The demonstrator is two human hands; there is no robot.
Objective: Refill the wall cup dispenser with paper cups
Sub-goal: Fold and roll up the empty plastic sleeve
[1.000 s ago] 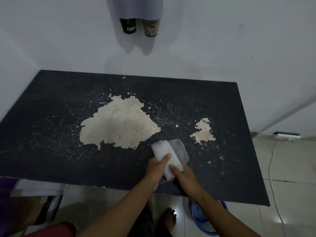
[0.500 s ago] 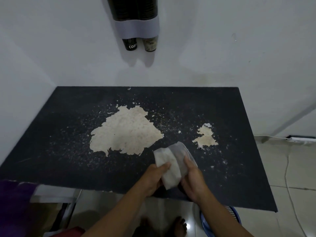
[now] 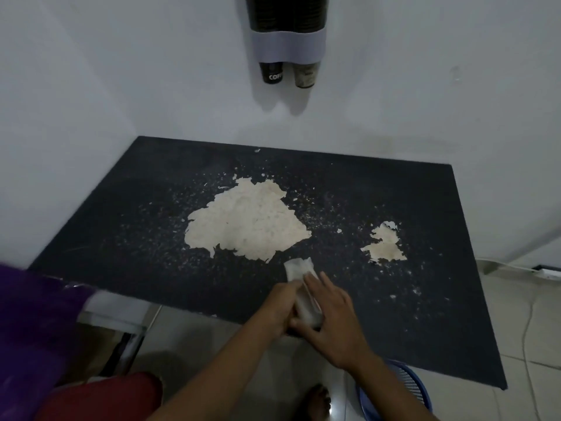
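Low in the frame, over the bench (image 3: 151, 238), the left hand (image 3: 280, 305) and right hand (image 3: 334, 317) clamp a plastic-wrapped cup stack (image 3: 303, 287), probably to unwrap it for the dispenser (image 3: 287, 28) at top centre.

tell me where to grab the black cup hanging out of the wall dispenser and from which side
Probably grip the black cup around its exposed lower wall, coming from below and in front. Only its bottom part hangs beneath the dispenser band, the wall blocks the back, and the brown cup sits close on its right.
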